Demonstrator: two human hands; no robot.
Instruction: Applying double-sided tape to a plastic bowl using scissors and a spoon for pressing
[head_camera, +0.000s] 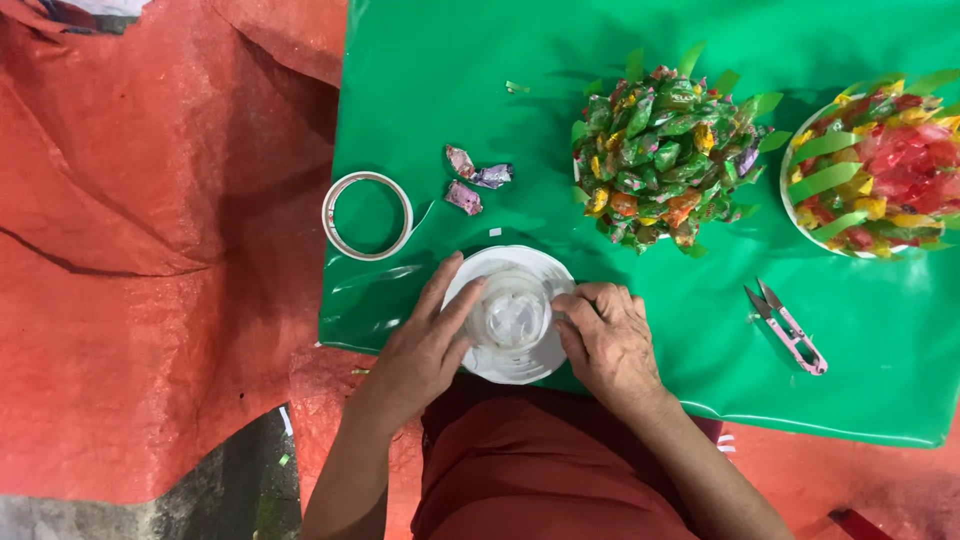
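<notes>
A white round plate (500, 262) lies at the near edge of the green sheet (450, 80). A clear plastic cup (512, 318) stands upside down at its middle. My left hand (425, 345) rests on the plate's left side, fingers against the cup. From the right, my right hand (608, 340) presses its fingertips on the cup's other side. Both hands hold the cup between them.
A tape roll (367, 214) lies to the left. Three purple wrapped candies (474, 180) sit behind the plate. A dome of green wrapped candies (665, 145) stands further back, a red and yellow one (880, 165) at far right. Small snips (788, 330) lie right of my hand. Red tarp (150, 250) covers the floor.
</notes>
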